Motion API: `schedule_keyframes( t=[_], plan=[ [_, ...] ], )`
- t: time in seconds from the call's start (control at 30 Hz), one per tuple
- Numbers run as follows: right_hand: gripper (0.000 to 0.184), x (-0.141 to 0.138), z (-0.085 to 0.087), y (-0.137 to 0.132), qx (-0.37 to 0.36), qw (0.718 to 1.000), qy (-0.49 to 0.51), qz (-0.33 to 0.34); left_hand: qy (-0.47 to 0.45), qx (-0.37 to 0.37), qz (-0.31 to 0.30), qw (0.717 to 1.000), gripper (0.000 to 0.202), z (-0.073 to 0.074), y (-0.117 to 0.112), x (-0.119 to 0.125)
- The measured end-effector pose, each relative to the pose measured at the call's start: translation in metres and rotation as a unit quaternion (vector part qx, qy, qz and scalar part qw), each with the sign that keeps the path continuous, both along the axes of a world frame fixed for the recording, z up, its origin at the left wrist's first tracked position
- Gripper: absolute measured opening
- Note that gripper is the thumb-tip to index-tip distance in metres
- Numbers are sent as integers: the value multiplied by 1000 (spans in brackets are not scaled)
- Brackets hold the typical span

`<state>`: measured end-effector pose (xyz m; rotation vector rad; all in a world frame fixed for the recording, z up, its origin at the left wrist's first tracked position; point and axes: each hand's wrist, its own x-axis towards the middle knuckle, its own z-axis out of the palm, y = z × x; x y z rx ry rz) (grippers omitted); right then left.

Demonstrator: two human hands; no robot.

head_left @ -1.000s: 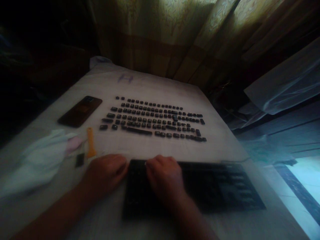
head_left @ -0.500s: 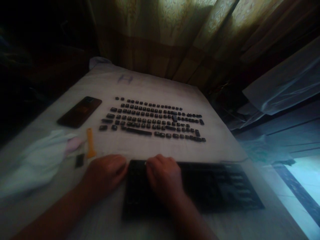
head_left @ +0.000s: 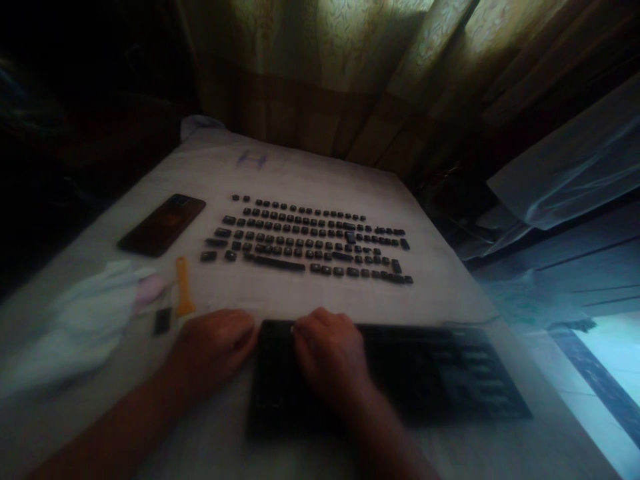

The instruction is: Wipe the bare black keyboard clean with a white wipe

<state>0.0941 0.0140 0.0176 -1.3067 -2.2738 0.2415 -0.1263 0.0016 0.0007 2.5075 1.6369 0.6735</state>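
Note:
A black keyboard base (head_left: 430, 377) lies near the front edge of a white-covered table (head_left: 310, 170). My right hand (head_left: 327, 353) rests on the keyboard's left part with fingers curled, pinching something small at its top edge that I cannot make out. Beside the keyboard's left end sits my left hand (head_left: 213, 347), fingers curled against its edge. Beyond the hands, several loose black keycaps (head_left: 305, 237) are laid out in rows in keyboard order.
A dark phone (head_left: 163, 223) lies at the left. An orange tool (head_left: 183, 287), a small black piece (head_left: 161, 321) and a crumpled white cloth (head_left: 75, 323) sit at the front left. Curtains hang behind the table. The table's right edge drops away to a bluish floor.

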Motion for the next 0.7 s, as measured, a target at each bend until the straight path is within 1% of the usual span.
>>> schedule_keyframes(
  t=[0.1, 0.17, 0.27, 0.37, 0.47, 0.57, 0.7],
  plan=[
    [15, 5, -2, 2, -14, 998, 66, -2, 0, 3, -3, 1000, 31, 0, 0, 0],
    [15, 10, 0, 3, -26, 993, 117, -9, 2, 2, -7, 1000, 32, 0, 0, 0],
    [15, 14, 11, 1, -33, 985, 169, -18, 2, 2, -8, 1000, 32, 1, -1, 0],
    [13, 11, 24, -3, -28, 982, 188, -17, 5, -12, -2, 1000, 30, 1, -1, -1],
    [13, 0, 27, -5, -15, 987, 163, -2, 4, -20, 8, 1000, 29, 0, -1, -1],
    [14, -13, 18, -3, 4, 995, 100, 1, -2, -15, 4, 1000, 30, -2, 0, -1],
    [13, -25, 5, -2, 20, 999, 33, 6, -7, -22, 2, 1000, 30, -3, -1, -1]
  ],
)
